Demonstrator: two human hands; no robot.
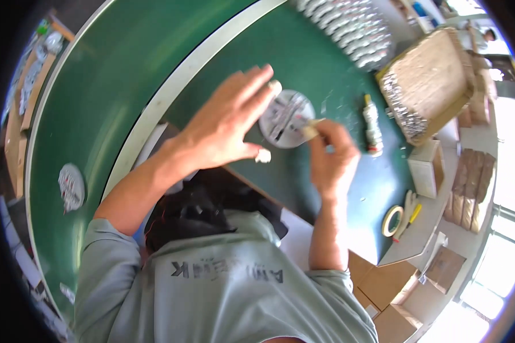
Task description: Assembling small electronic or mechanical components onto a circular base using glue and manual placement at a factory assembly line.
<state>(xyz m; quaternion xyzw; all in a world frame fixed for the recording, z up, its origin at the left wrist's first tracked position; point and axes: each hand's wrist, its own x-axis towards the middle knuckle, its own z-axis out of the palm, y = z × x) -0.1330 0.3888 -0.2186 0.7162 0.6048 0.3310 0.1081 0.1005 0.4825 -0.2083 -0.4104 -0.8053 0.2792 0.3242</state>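
Note:
A round, pale disc-shaped part [273, 117] with small dark and red pieces on its face lies on the green bench top. My left hand [223, 120] hovers at its left side, fingers spread and thumb apart, holding nothing. Over the disc's right edge, my right hand [336, 157] is closed in a pinch. Whatever sits between those fingertips, if anything, is too small and blurred to make out. Pale covers show on several fingertips.
A glue-like bottle [373, 128] lies right of the disc. Beyond it are a cardboard tray [435, 74] with small metal parts, a tape roll [392, 221] and a yellow-handled tool [415, 214]. Rows of silvery parts [349, 28] stand far back. Another disc [71, 186] rests on the left green belt.

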